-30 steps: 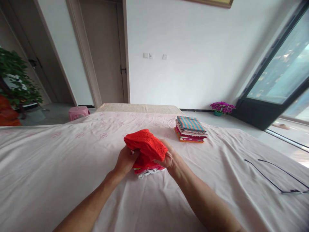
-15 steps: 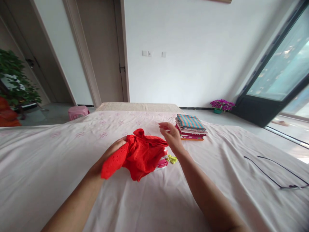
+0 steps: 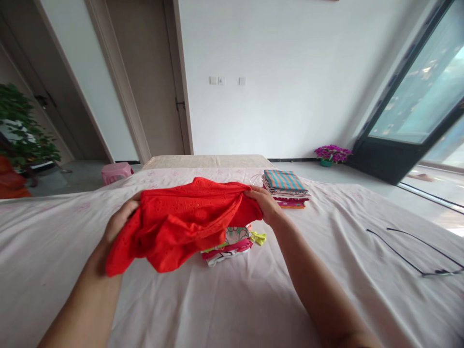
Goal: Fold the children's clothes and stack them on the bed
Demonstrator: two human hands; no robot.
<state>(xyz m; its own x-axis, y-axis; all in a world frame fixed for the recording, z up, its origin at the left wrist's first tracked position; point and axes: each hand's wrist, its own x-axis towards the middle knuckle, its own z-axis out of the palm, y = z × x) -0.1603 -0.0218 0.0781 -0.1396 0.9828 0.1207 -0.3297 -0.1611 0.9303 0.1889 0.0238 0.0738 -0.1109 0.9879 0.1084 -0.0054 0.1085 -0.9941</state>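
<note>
A red garment (image 3: 181, 208) with small eyelet holes hangs stretched between my two hands, its lower part sagging in loose folds. My left hand (image 3: 123, 217) grips its left side, the fingers partly covered by the cloth. At the garment's upper right corner, my right hand (image 3: 264, 202) pinches the edge. Beneath it lies a small stack of folded clothes (image 3: 230, 249), white, pink and patterned, partly hidden by the red cloth. A yellow-green strip of cloth (image 3: 258, 238) sticks out on that stack's right side.
Behind my right hand stands a taller stack of folded fabrics (image 3: 286, 188), topped by a blue-and-orange checked piece. Eyeglasses (image 3: 422, 273) lie on the right of the pale bedsheet (image 3: 348, 241). A pink stool (image 3: 116, 172) and purple flowers (image 3: 331, 153) stand beyond the bed.
My right hand has taken hold of the red garment's right edge. My left hand has moved left, spreading the cloth wider and uncovering more of the small stack.
</note>
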